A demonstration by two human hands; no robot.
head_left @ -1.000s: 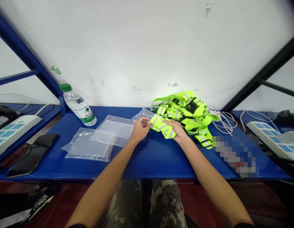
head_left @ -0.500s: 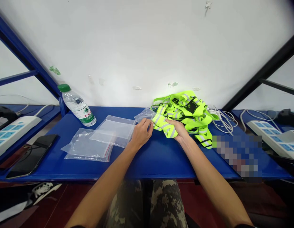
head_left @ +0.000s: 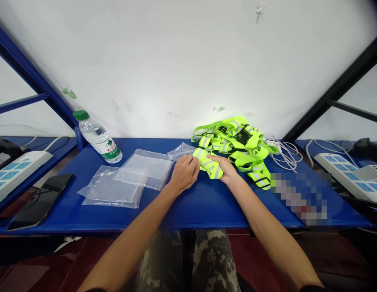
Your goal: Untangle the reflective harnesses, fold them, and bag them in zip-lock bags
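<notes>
My right hand (head_left: 225, 168) grips a folded neon-yellow reflective strap (head_left: 208, 163) lying on the blue table (head_left: 188, 202). My left hand (head_left: 185, 173) rests with curled fingers against the strap's left end, beside a small clear plastic bag (head_left: 179, 149). A tangled pile of the same neon reflective straps (head_left: 240, 142) lies just behind my right hand, near the wall.
Clear zip bags (head_left: 127, 178) lie left of my hands. A water bottle (head_left: 98, 138) leans at the back left. A phone (head_left: 39, 200) and a power strip (head_left: 11, 172) are far left; white cables (head_left: 284, 152) and another power strip (head_left: 346, 172) are right.
My left hand has shifted right and lower, from pinching the small bag's edge to lying against the strap. The right hand has kept hold of the folded strap.
</notes>
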